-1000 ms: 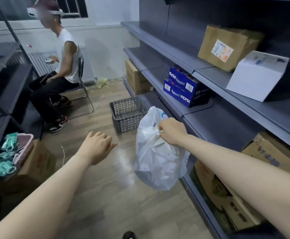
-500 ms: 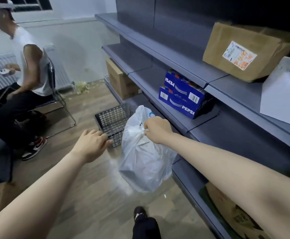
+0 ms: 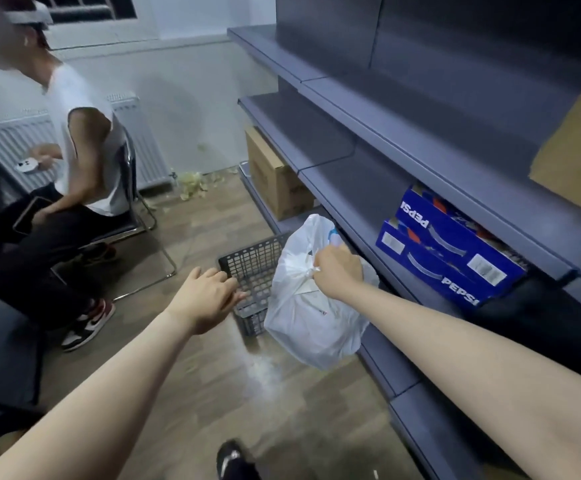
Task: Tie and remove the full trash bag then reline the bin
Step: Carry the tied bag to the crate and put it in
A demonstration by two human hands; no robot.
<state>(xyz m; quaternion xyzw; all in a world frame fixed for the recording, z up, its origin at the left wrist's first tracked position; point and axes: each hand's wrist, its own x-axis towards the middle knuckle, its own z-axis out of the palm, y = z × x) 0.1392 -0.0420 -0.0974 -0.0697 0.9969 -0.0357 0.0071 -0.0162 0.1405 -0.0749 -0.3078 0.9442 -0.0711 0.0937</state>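
A full white trash bag (image 3: 313, 323), tied at its neck, hangs above the wooden floor beside the grey shelving. My right hand (image 3: 337, 271) grips the knotted top and carries the bag. Just behind the bag stands a dark mesh bin (image 3: 251, 265) with no liner visible in it; the bag hides its right side. My left hand (image 3: 206, 296) reaches forward with relaxed fingers, holds nothing, and its fingertips are at the bin's near left rim.
Grey shelves (image 3: 403, 157) run along the right with blue Pepsi boxes (image 3: 455, 251) and a cardboard box (image 3: 275, 181) low down. A person (image 3: 74, 161) sits on a chair at the left. My shoe (image 3: 230, 460) shows at the bottom.
I have walked closer to the bin with the bag still in my right hand. My left hand has come up to the bin's rim.
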